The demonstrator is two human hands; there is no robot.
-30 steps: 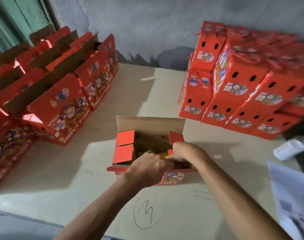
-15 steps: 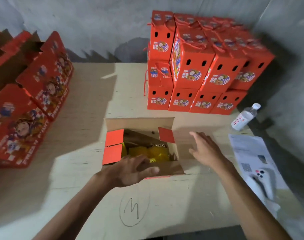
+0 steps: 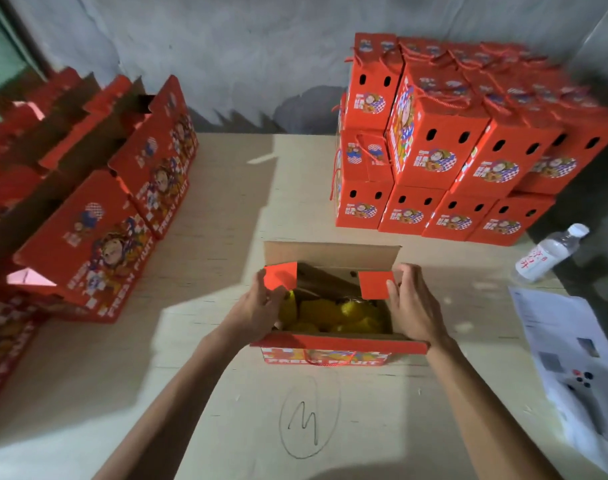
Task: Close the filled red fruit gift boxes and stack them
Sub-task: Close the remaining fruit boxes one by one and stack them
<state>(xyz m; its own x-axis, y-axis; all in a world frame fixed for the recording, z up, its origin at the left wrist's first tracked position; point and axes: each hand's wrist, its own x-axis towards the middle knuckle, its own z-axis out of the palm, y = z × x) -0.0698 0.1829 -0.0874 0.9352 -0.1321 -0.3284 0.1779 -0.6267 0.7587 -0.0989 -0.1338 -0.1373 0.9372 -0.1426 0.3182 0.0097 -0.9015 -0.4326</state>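
An open red fruit gift box point(image 3: 337, 351) stands in the middle of the table, with yellow fruit point(image 3: 333, 315) showing inside. Its far brown flap stands up. My left hand point(image 3: 257, 311) touches the left red side flap point(image 3: 280, 276), fingers fairly straight. My right hand point(image 3: 411, 306) lies against the right red side flap point(image 3: 375, 285), thumb on its face. At the back right stands a stack of closed red boxes point(image 3: 444, 154).
Rows of open red boxes point(image 3: 98, 220) fill the left side. A water bottle point(image 3: 548, 254) lies at the right, with printed papers point(image 3: 572, 351) and a white controller point(image 3: 581, 379) nearer me. A pencilled mark point(image 3: 309, 414) is on the tabletop point(image 3: 226, 216).
My left hand moved from the near edge to the left side flap. The right hand came in from the table onto the right side flap. The view swung left.
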